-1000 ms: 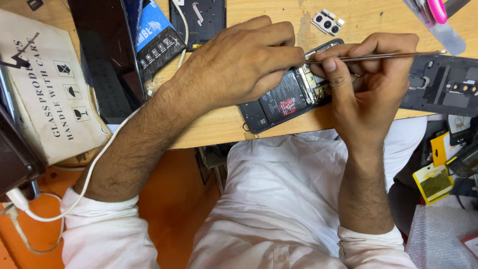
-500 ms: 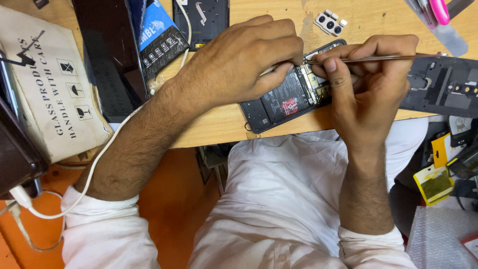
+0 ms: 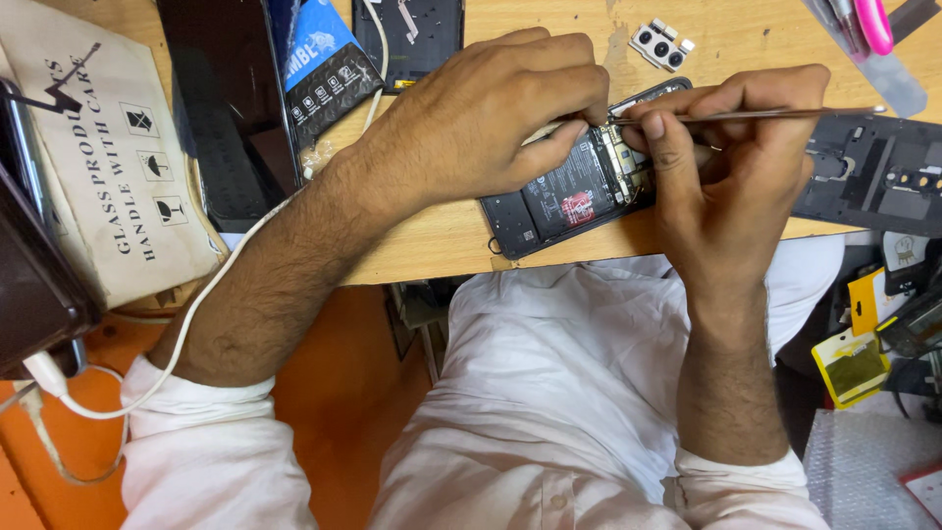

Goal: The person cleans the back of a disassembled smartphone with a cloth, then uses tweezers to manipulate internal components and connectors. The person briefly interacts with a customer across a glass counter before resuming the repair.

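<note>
Bag (image 3: 108,157): a beige cloth bag with black print lies at the far left of the desk (image 3: 432,245), partly over the edge.
Cable (image 3: 196,324): a white cable runs from the lower left, over the left forearm, and up toward the top of the desk.
Dark panel (image 3: 226,108): a black flat panel lies beside the bag, at the top left.
Blue packet (image 3: 324,64): a blue and black packet lies just right of the dark panel, partly on it.
Left hand (image 3: 491,118): it rests palm down on the desk and on the upper part of the phone; the thumb and the fingertips press on the phone, so the grip is closed down on it and holds it steady.
Phone (image 3: 569,196): an opened phone without back cover lies tilted near the front edge of the desk, between both hands; the black battery with a red label is visible inside.
Camera part (image 3: 662,44): a small grey piece with round lenses lies above the phone, apart from it.
Right hand (image 3: 736,167): the fingers are closed around the tool like around a pen.
Tool (image 3: 775,115): a thin metal tool, almost level, its tip touching the inside of the phone near the left thumb.
Frame (image 3: 873,177): a black phone frame lies at the right, just beside the right hand.
Pink item (image 3: 873,25): only partly seen at the top right corner.
</note>
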